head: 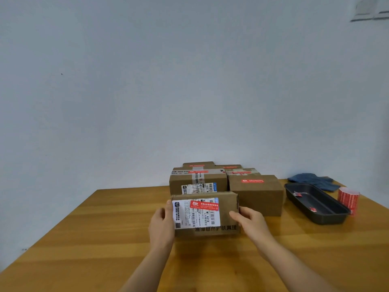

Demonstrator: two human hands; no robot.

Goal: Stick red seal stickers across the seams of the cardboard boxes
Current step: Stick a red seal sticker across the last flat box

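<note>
On the near desk (pixel 105 239), a cardboard box (pixel 228 209) bearing a red seal sticker (pixel 204 205) is gripped at its sides by the left hand (pixel 161 225) and right hand (pixel 249 223).

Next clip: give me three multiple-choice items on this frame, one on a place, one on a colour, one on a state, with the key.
1. Where is the sticker roll?
A. right of the tray
B. on a box
C. in the left hand

2. What colour is the cloth?
A. red
B. blue
C. white

3. How is the front box held?
A. left hand only
B. untouched
C. between both hands

Key: 1 A, the roll stands at the tray's right side; 2 B, it is blue; 3 C, the right hand also grips its side.
</note>
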